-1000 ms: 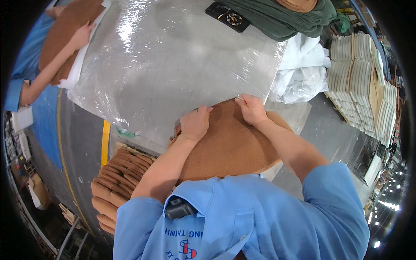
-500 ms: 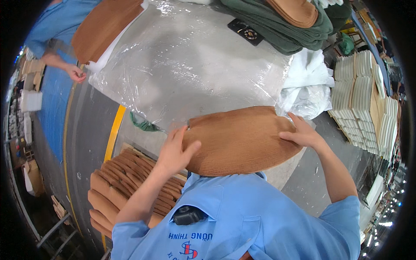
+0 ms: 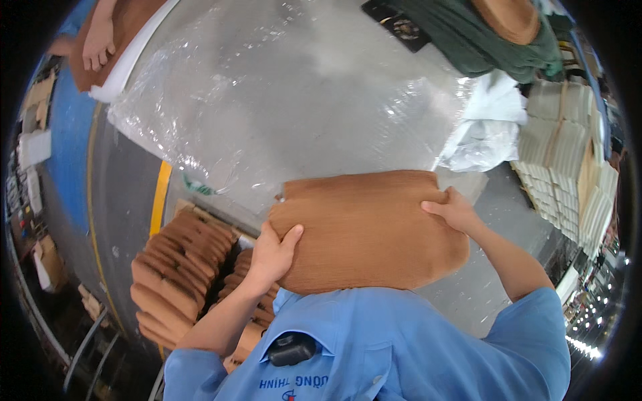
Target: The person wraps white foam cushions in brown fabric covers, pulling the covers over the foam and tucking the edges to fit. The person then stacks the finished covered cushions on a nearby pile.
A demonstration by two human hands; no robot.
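A brown fabric-covered cushion (image 3: 368, 230), roughly seat-shaped with rounded lower corners and notched upper corners, is held in front of my shirt. My left hand (image 3: 273, 254) grips its left edge, thumb on top and fingers around the side. At the right edge, my right hand (image 3: 451, 212) pinches it near the notch, with the thumb on the upper face. The cushion's far edge lies over the near side of a grey table (image 3: 287, 100) covered with clear plastic film. Its underside is hidden.
Rows of similar brown cushions (image 3: 177, 274) stand at lower left. A co-worker's hand (image 3: 100, 47) rests on a brown piece (image 3: 137, 27) at far left. Green fabric pieces (image 3: 461, 40), a black card (image 3: 401, 25) and white wrapping (image 3: 491, 123) lie far right, near stacked pale panels (image 3: 558, 154).
The cushion has tilted so more of its face shows, and my hands have shifted with it. The co-worker's hand has moved onto the brown piece at far left. My view has shifted.
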